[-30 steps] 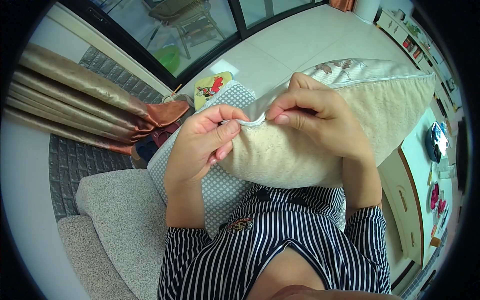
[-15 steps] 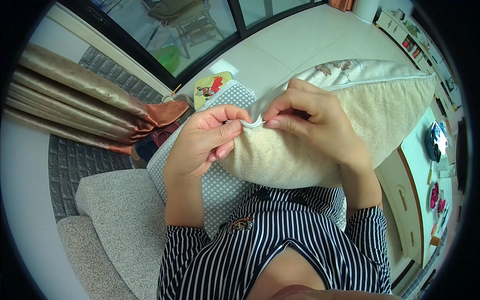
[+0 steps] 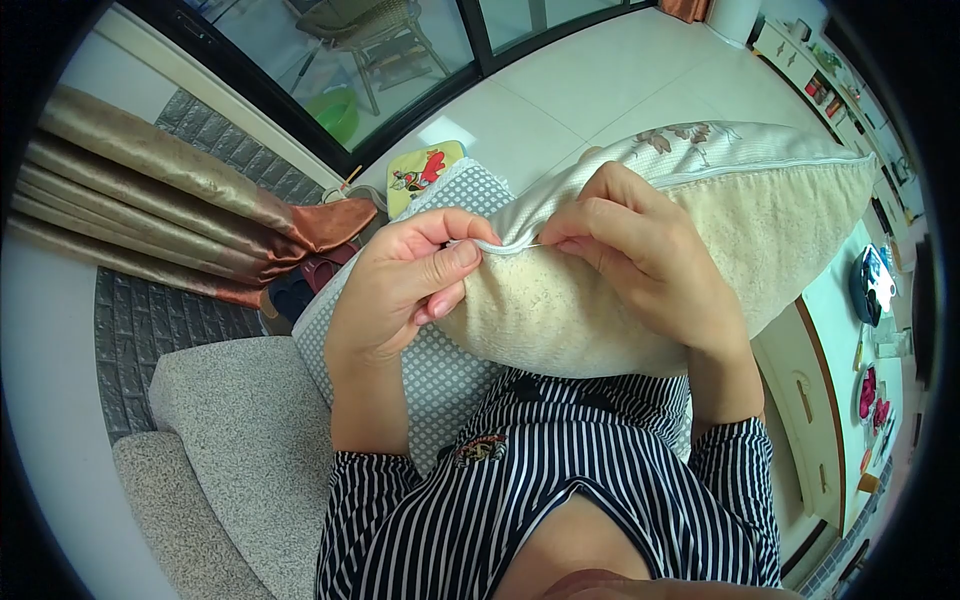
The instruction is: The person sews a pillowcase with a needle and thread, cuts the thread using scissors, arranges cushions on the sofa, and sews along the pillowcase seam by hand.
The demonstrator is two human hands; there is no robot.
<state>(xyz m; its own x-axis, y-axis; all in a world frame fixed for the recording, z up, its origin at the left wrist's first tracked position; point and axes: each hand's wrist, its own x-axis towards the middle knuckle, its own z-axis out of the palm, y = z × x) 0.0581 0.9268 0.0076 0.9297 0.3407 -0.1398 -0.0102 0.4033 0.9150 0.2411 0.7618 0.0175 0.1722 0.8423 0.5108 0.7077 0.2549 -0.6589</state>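
Note:
A large cushion (image 3: 590,310), cream and fuzzy below and pale with brown flowers above, lies across my lap. White piping (image 3: 515,247) runs along its seam. My left hand (image 3: 405,280) pinches the piping and cover edge between thumb and forefinger at the near left end. Just to the right, my right hand (image 3: 640,250) is closed in a pinch on a thin, light strand or needle that reaches toward the seam; which of these it is I cannot tell. A small gap separates the two hands' fingertips.
Under the cushion is a grey dotted cloth (image 3: 445,385), beside a grey sofa armrest (image 3: 250,430). A yellow printed mat (image 3: 425,172) lies ahead. Curtains (image 3: 170,190) hang at the left, and a white table (image 3: 835,300) with a dish and small items stands at the right.
My right hand has turned and shifted slightly right, away from my left fingertips, with a thin line now showing between. My left hand has kept its hold. The cushion's upper part has shifted slightly.

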